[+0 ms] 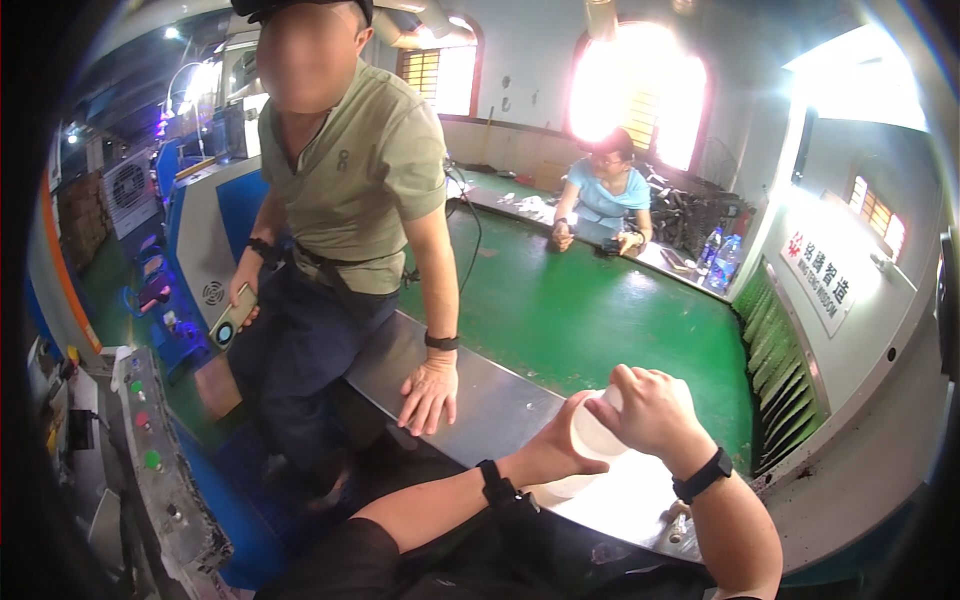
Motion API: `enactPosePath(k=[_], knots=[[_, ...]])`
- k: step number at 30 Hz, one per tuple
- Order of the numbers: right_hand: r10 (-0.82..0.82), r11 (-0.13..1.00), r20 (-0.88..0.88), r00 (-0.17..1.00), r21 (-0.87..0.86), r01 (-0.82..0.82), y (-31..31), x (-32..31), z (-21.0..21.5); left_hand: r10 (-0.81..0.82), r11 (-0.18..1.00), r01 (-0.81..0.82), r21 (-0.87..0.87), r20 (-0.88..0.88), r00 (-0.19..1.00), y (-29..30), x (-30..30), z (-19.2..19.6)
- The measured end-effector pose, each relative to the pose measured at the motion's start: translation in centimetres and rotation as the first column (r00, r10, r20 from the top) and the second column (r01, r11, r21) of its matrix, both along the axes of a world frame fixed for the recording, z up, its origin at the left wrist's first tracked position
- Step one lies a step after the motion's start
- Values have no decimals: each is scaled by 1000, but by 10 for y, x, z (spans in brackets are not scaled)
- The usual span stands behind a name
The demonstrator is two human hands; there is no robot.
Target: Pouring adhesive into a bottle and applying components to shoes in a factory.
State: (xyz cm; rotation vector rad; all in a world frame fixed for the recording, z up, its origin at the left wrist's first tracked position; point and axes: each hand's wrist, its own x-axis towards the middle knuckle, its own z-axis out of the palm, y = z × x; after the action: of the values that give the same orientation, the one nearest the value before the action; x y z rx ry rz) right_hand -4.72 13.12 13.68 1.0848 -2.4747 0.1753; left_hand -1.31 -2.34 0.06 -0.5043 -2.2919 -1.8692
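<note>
Place: looks like a factory workshop; you're on the prod. floor.
Metal ledge [500, 400]: bare steel, runs in front of you along a wide green surface [590, 330], too big for home/office.
White housing [900, 330]: big mach. body on your R, w/ green slatted curtain [785, 370] below it.
Control panel [172, 495]: on your L, grimy, w/ red & green push-btns, industrial type.
Blue-and-white cabinet [195, 235]: another large mach., L bkgd, w/ round vent.
Arched windows [640, 90]: barred, in the far wall; approx. old industrial bldg.
Overhead pipe [415, 22]: thick, near ceiling, ind. fit-out.
</note>
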Motion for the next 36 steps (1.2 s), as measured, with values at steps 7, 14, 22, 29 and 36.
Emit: enactPosePath(k=[7, 14, 22, 29, 36], knots=[[6, 997, -12, 1000, 80, -5, 5, -1, 2, 24, 999, -27, -20, -127, 992, 2, 0, 2], [37, 999, -35, 999, 19, -36, 8, 1, 2, -21, 998, 26, 53, -84, 996, 0, -1, -3], [173, 980, -119, 978, 116, -160, 7, -9, 9, -62, 996, 63, 56, -13, 998, -3, -1, -4], [70, 992, -88, 994, 109, -60, -3, -13, 3, -7, 999, 10, 31, -70, 998, 2, -5, -10], [-28, 1000, 4, 1000, -3, 28, -2, -6, -2, 16, 999, -13, 29, -105, 994, 5, -4, -22]])
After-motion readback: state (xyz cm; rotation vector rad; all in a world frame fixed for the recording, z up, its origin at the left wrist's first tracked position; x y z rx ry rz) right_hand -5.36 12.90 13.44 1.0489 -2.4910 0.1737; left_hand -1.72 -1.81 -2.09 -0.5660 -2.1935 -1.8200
